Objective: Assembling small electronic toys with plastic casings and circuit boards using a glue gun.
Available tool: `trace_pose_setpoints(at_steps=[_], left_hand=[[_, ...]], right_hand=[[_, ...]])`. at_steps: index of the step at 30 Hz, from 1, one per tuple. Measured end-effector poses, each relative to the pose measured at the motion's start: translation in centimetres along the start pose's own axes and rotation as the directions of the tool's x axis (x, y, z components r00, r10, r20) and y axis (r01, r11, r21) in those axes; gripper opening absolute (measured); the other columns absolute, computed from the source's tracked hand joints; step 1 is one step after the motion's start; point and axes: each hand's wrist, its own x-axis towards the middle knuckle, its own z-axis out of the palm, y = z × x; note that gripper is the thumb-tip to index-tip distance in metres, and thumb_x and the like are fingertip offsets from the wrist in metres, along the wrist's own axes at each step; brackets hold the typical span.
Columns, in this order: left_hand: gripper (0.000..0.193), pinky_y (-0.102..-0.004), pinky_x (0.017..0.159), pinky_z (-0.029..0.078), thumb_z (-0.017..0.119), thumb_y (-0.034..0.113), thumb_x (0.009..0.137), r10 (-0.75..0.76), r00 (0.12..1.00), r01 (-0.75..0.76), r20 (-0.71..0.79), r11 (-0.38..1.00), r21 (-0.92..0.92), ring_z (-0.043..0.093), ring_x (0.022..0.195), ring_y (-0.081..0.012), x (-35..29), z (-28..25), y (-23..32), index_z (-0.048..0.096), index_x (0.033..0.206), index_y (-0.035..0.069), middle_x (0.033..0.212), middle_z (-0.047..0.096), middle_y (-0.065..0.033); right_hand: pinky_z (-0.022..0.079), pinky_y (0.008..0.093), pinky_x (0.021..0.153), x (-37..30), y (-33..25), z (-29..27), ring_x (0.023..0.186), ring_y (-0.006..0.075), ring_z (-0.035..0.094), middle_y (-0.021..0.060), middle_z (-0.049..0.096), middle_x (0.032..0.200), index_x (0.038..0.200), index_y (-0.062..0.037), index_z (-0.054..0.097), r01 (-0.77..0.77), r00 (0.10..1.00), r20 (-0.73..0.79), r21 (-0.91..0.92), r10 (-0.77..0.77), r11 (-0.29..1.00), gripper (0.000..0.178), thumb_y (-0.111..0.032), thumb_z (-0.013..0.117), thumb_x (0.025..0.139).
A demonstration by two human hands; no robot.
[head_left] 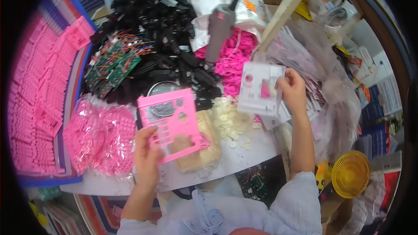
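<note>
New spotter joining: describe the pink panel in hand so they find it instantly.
On the white table, find the bagged pink parts at left. Right of them, the left hand grips the pink panel. It's loose, unlike those parts, and pink, unlike the whitish panel in the right hand.

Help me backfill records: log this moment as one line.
left hand: holds pink panel | right hand: holds white panel | table: cream discs piled loosely

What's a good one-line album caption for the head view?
Left hand holding a pink plastic panel, right hand a whitish panel, above a cluttered white table.
</note>
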Motion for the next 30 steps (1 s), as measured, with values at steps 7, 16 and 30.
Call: trace_pose_setpoints(at_steps=[7, 16, 30], left_hand=[[0.063, -0.0352, 0.103, 0.042, 0.077, 0.02, 0.085, 0.338, 0.932, -0.363, 0.131, 0.856, 0.367, 0.054, 0.113, -0.0216, -1.5, 4.7, -3.0, 0.047, 0.137, 0.003, 0.128, 0.043, -0.0131], [0.012, -0.0308, 0.092, 0.045, 0.054, 0.014, 0.101, -0.136, 0.986, 0.162, 0.098, 0.921, -0.354, 0.054, 0.099, -0.011, -3.1, -1.5, -2.2, 0.051, 0.111, 0.007, 0.108, 0.055, -0.0018], [0.103, -0.02, 0.067, 0.044, 0.074, 0.004, 0.07, 0.356, 0.932, -0.183, -0.065, 0.618, 0.764, 0.049, 0.08, -0.0088, 0.0, -0.6, -0.1, 0.021, 0.159, 0.005, 0.119, 0.04, -0.0071]], right_hand=[[0.048, 0.0232, 0.062, -12.0, -10.5, 14.7, 0.069, 0.0074, 0.059, 0.0043, 0.065, 0.088, 0.109, -0.0026, 0.062, -0.039, 0.88, 0.462, 0.311, -0.115, 0.95, 0.032, -0.01, 0.077, 0.082], [0.051, 0.0389, 0.089, -13.1, -7.2, 16.2, 0.098, 0.0227, 0.062, 0.0098, 0.059, 0.115, 0.134, 0.0024, 0.048, 0.129, 0.921, 0.29, 0.402, -0.259, 0.907, 0.072, -0.006, 0.083, 0.071], [0.047, 0.028, 0.09, -16.8, -3.5, 20.9, 0.099, 0.0117, 0.055, 0.0051, 0.057, 0.11, 0.136, -0.0015, 0.044, -0.18, 0.9, 0.424, 0.574, -0.102, 0.799, 0.047, -0.015, 0.063, 0.095]])
